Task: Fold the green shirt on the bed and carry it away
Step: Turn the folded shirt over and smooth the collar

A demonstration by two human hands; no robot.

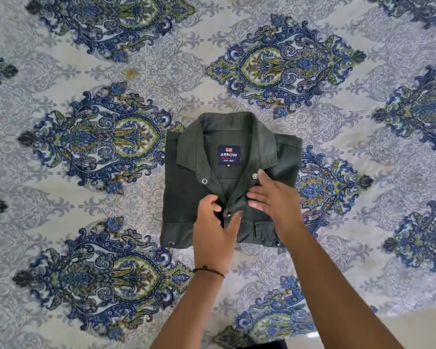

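Observation:
The dark green shirt (186,197) lies on the bed as a compact folded square, collar up, with a blue "ARROW" label inside the neck. Silver snap buttons show along its front. My left hand (213,233) rests on the lower middle of the shirt, fingers curled at the placket near a snap. My right hand (275,200) lies flat on the right chest panel, fingers spread and pointing left, just above a flap pocket. Whether the left fingers pinch the cloth is unclear.
The bedsheet (86,71) is pale grey with large blue and green paisley medallions and spreads out on all sides of the shirt. A strip of light floor (388,328) shows at the bottom right, past the bed's near edge.

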